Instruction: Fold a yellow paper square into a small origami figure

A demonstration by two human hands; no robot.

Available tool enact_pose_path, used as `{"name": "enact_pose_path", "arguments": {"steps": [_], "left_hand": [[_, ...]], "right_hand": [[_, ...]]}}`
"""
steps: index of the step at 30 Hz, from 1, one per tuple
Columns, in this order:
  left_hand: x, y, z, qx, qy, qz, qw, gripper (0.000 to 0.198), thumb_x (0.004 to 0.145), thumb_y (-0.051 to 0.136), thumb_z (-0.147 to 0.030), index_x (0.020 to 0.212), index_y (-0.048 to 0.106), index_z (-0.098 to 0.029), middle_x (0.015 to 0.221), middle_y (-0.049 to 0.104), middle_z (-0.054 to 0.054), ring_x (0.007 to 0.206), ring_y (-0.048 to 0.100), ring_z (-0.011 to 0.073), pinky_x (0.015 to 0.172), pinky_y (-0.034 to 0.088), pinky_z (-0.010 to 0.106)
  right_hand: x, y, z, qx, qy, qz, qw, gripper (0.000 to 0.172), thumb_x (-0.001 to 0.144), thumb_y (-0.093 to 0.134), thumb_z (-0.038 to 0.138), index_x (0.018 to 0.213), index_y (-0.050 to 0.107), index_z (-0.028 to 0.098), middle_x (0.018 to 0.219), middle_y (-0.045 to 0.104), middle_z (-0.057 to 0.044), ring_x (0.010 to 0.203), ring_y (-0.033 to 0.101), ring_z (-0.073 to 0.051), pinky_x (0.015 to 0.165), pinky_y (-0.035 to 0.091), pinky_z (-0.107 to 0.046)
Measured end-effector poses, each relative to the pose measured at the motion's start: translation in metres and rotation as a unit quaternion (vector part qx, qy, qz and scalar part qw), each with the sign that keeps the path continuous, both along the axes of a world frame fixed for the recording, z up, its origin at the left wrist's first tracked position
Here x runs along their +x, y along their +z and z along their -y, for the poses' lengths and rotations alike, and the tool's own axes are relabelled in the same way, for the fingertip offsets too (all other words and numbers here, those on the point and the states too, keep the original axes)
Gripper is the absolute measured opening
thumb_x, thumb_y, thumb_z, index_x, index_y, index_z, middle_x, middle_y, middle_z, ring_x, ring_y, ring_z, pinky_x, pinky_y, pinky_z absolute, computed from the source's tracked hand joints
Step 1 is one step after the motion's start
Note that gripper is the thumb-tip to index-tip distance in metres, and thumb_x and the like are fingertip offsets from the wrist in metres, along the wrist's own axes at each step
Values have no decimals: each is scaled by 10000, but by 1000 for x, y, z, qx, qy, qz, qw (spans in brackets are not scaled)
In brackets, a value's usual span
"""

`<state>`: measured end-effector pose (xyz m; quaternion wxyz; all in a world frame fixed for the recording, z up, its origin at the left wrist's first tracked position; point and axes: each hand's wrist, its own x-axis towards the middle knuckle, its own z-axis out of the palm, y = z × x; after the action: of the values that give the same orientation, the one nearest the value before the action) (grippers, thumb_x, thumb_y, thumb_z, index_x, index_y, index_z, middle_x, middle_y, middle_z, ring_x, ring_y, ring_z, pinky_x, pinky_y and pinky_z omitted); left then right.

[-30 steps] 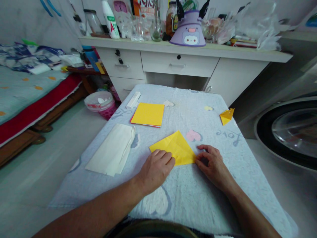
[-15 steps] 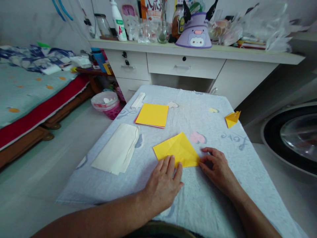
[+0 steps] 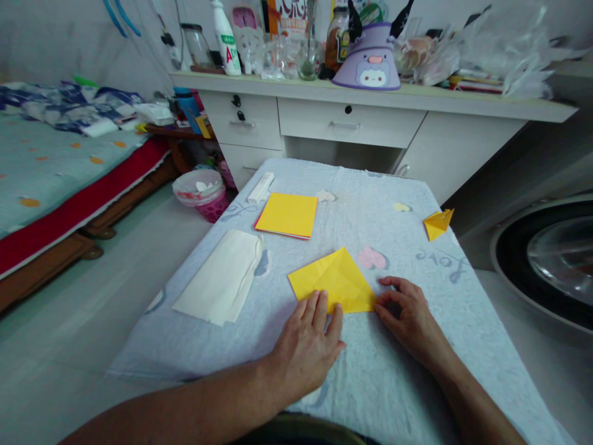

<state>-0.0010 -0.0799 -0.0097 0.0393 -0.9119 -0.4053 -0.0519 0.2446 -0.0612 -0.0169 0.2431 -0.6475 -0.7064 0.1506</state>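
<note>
A yellow paper folded into a triangle (image 3: pixel 334 277) lies on the pale blue cloth-covered table (image 3: pixel 370 383). My left hand (image 3: pixel 308 346) lies flat with its fingers stretched out, the fingertips pressing the paper's near edge. My right hand (image 3: pixel 407 312) has its fingers curled, and they touch the paper's right corner. A stack of yellow square sheets (image 3: pixel 288 215) rests farther back. A small folded yellow paper piece (image 3: pixel 438 223) sits near the table's right edge.
A folded white cloth (image 3: pixel 222 277) lies at the table's left. A white tube (image 3: pixel 260 187) is behind the stack. Beyond stand a cluttered white desk (image 3: pixel 370 102), a pink bin (image 3: pixel 201 193), a bed (image 3: pixel 55 167) at left and a washing machine door (image 3: pixel 551 253) at right.
My left hand slid toward me and spread flat, its fingertips now on the paper's near edge. My right hand stayed at the right corner. The view shifted slightly.
</note>
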Motion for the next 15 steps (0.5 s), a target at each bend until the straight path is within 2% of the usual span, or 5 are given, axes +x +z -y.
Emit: {"name": "enact_pose_path", "arguments": {"steps": [7,15], "left_hand": [[1,5,-2,7,-2,-10,1000,522,935,483,-517,1374,477,-234,1370,553,201,1285,517,354,1012,441,468],[3,9,-1,6,1,-24,1000,494,931,504,-502,1334,522,-217,1355,563,213,1267,533,361,1002,444,471]], "right_hand": [[0,-2,0,3,3,2,1000,132,777,610,291,711,702,224,1160,612,-110,1084,524,-318,952,393,-526],[0,-1,1,1,0,-4,1000,125,790,609,285,722,700,232,1179,601,-101,1105,515,-314,969,383,-531]]}}
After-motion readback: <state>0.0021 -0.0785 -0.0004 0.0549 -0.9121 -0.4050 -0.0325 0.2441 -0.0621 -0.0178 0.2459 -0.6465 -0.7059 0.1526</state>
